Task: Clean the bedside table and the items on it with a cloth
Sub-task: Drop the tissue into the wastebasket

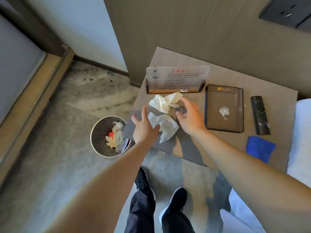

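Note:
Two crumpled white tissues lie on the grey bedside table (218, 145): one (164, 102) near the sign stand, one (165, 126) closer to me. My left hand (144, 128) hovers open at the near tissue's left edge, thumb touching it. My right hand (190, 115) is open just right of both tissues, fingers curved, nothing gripped. A folded blue cloth (260, 148) rests at the table's front right. A dark tray (224, 108) holds a small white wad (224, 111). A black remote (260, 115) lies right of the tray.
A wifi sign in a wooden stand (176, 80) stands at the table's back. A round bin (109, 137) with tissues sits on the carpet left of the table. White bedding (301, 140) borders the right side. My shoes (173, 204) stand below the table's front edge.

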